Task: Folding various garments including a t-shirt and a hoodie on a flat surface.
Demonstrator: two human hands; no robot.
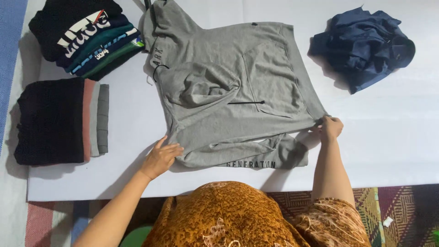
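my left hand (161, 158) lies flat on the grey hoodie (228, 87), at the shoulder edge nearest me, the fingers (170, 148) stretched out and spread, pressing down on the cloth without gripping it. my right hand (330, 128) is at the bottom corner of the hoodie, on the far right of the garment, and there the fingers are closed, pinching the hem between them.

the hoodie lies front up in the middle of the white surface (393, 146), turned sideways to me, its hood towards the left and its hem towards the right. the hood is folded down over the chest, and the near sleeve (256, 155) is folded along the lower edge, close to my body, with dark print on it. the front pocket faces up with a dark zip line beside it.

at the far left corner of the surface stands a pile of folded tops (87, 36), dark ones with blue and green layers showing at the side. just below it, nearer to me, sits a second stack of folded clothes (55, 121), black on top with pink and grey edges showing to the right. well apart from the hoodie, at the far right, a dark blue garment (363, 45) lies crumpled in a heap.
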